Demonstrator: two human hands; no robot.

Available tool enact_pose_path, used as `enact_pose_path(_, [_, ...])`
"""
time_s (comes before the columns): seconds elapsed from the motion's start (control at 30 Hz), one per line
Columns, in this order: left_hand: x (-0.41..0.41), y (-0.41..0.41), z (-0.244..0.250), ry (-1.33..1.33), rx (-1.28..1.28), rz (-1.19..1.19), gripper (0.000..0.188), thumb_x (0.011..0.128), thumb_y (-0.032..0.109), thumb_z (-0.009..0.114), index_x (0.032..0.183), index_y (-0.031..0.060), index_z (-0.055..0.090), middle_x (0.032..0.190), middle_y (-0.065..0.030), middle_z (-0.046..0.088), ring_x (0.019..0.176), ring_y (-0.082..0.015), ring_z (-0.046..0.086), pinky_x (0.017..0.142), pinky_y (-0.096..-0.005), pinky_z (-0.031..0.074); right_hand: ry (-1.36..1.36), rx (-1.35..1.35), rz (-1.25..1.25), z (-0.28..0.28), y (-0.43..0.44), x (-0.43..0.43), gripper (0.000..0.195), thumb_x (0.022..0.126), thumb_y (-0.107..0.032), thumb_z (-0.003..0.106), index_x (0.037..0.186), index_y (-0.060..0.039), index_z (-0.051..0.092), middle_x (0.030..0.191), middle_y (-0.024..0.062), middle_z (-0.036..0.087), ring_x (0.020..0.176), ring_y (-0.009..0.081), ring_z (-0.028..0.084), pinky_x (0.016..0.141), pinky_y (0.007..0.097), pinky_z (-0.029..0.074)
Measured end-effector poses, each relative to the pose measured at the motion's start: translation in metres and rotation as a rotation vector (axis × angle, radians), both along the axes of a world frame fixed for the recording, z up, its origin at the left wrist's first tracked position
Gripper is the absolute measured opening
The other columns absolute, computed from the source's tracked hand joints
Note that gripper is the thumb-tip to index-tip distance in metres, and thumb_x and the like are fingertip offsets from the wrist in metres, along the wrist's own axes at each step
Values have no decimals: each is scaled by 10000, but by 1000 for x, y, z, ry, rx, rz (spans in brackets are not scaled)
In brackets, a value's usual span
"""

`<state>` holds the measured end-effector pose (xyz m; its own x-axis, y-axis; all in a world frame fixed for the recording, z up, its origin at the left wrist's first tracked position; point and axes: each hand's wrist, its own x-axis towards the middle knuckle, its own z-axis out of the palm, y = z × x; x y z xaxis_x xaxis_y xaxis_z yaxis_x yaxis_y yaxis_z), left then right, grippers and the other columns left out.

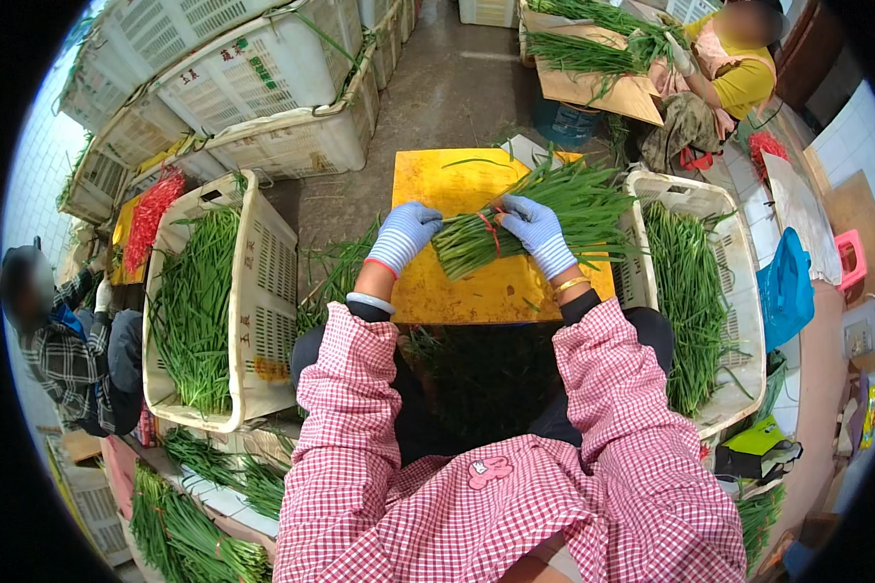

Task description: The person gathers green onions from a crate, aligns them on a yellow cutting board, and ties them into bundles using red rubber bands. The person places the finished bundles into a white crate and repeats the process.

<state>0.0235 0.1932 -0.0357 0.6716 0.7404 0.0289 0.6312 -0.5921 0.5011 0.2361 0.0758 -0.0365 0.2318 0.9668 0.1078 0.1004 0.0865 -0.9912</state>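
A bundle of long green leafy stalks, perhaps garlic chives point(554, 200), lies across the yellow board point(445, 299), its cut ends towards the left. A red tie point(490, 232) runs around the stalks near those ends. My right hand point(531, 224), in a striped glove, rests on the bundle beside the tie, thumb and fingers pinched at the red strand. My left hand point(410, 232), in a matching glove, is at the left of the cut ends with its thumb and fingertips together; whether it pinches anything is too small to tell.
White plastic crates of green stalks stand at my left point(237, 313) and right point(652, 291). Stacked crates point(262, 73) fill the upper left. Red ties point(153, 211) hang beyond the left crate. One person point(744, 87) sits upper right, another point(65, 357) far left. Tied bundles point(189, 528) lie lower left.
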Motion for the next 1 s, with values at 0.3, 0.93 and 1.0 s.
enact_pose_path(0.3, [-3, -3, -6, -50, 80, -72, 199, 803, 198, 578, 900, 59, 682, 858, -169, 630, 827, -343, 592, 764, -408, 479, 100, 19, 20, -13, -5, 9, 226, 828, 4, 598, 1047, 58, 611, 973, 92, 651, 871, 144, 603, 807, 249, 481])
enact_pose_path(0.93, [-18, -1, 6, -96, 113, -164, 173, 762, 159, 657, 876, 32, 681, 780, -137, 617, 770, -279, 601, 718, -348, 488, 149, 30, -2, -15, -11, 8, 195, 813, -1, 612, 999, 48, 639, 945, 92, 665, 826, 146, 610, 790, 254, 489])
enact_pose_path(1.0, [-15, 0, 3, -88, 60, -166, 137, 756, 155, 642, 825, 42, 680, 765, -132, 622, 782, -292, 591, 730, -370, 484, 154, 32, 6, -11, -13, 7, 191, 811, -2, 615, 993, 46, 643, 943, 92, 665, 830, 146, 609, 793, 256, 488])
